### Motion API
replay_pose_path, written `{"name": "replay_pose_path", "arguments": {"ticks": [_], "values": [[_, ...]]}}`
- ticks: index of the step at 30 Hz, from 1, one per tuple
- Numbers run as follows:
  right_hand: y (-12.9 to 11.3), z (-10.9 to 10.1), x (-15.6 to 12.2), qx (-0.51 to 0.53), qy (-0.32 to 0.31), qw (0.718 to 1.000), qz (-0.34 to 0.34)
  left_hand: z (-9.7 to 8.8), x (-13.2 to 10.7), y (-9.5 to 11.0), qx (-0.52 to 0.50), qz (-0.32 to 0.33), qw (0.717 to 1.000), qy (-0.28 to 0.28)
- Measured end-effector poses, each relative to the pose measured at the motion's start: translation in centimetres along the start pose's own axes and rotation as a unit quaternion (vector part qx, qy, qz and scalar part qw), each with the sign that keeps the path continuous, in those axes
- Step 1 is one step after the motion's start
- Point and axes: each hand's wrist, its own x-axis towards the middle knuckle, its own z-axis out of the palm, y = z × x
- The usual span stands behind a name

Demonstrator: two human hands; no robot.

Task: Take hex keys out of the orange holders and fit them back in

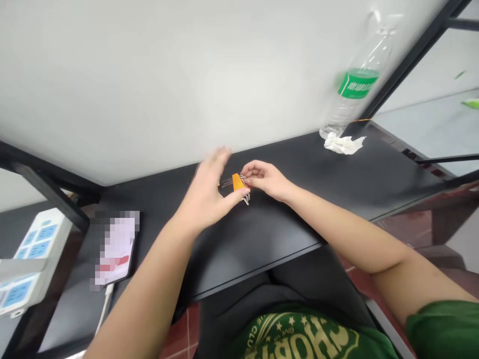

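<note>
So I've got this little orange plastic holder with thin metal hex keys (238, 183) stuck through it, sitting between both hands just above the black desk top (337, 174), roughly mid-desk near the white wall. My right hand (267, 179) is pinching the metal ends on the holder's right side with fingertips curled tight. My left hand (207, 197) has its thumb pressed to the lower edge of the orange bit, other fingers spread loose and blurry, so not really a full grip there. Far right there's a clear plastic water bottle with a green label (355, 85) and a crumpled white tissue (342, 143) beside it. Left side: a phone (116, 249) and a white power strip (28, 259).
</note>
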Motion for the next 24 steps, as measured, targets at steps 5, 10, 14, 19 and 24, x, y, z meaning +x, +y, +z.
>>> {"name": "replay_pose_path", "arguments": {"ticks": [5,10,14,19,24], "values": [[0.5,0.7,0.1,0.002,-0.004,1.000,0.017,1.4,0.7,-1.8,-0.051,0.004,0.996,-0.074],[1.2,1.3,0.5,0.009,0.003,0.999,0.052,1.6,0.3,-3.5,0.059,0.064,0.994,-0.066],[1.4,0.8,0.3,-0.209,0.019,0.978,0.021,1.3,0.0,-4.6,0.113,0.058,0.991,-0.040],[1.2,0.1,-0.4,-0.530,-0.055,0.845,-0.042,1.7,0.0,-6.2,0.073,0.027,0.996,0.032],[1.1,0.4,-0.6,-0.549,-0.087,0.828,-0.066,2.1,0.1,-7.2,0.050,0.010,0.997,0.051]]}}
